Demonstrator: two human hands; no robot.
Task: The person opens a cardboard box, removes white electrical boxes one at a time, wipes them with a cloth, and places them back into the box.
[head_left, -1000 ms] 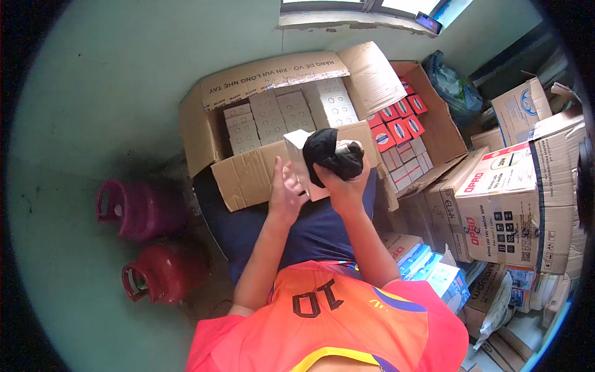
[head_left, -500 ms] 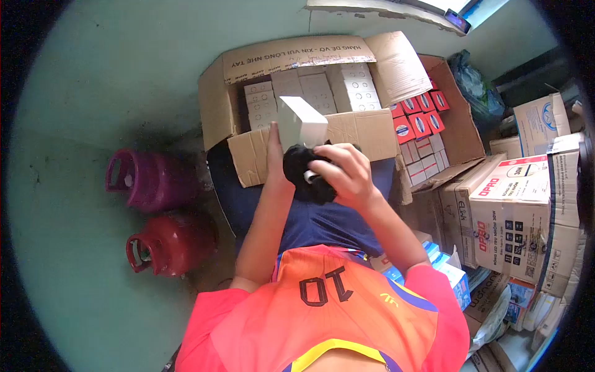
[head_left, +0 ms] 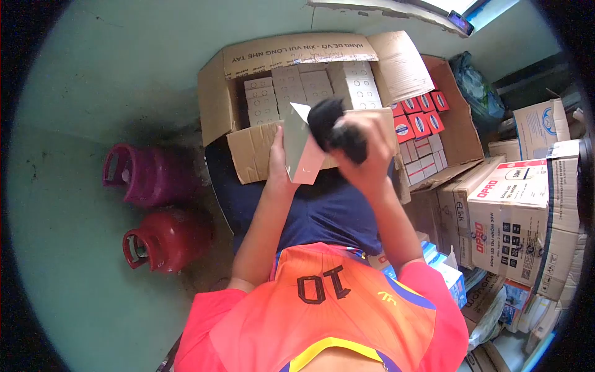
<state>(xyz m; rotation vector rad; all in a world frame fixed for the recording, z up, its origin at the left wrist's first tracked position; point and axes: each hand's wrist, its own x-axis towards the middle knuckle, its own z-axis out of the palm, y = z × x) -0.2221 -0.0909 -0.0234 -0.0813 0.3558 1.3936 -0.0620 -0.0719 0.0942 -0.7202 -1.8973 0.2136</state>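
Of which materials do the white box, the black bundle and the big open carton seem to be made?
White box: probably thin card, smooth, as its faces are flat and its edges crisp.
Black bundle: likely soft, matt fabric, bunched in the right hand; blur hides the weave.
Open carton: dull brown cardboard, with flaps folded out, one printed.

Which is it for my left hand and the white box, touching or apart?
Touching. The head view shows the left hand supporting the white box, pressed against its edge with no gap between them.
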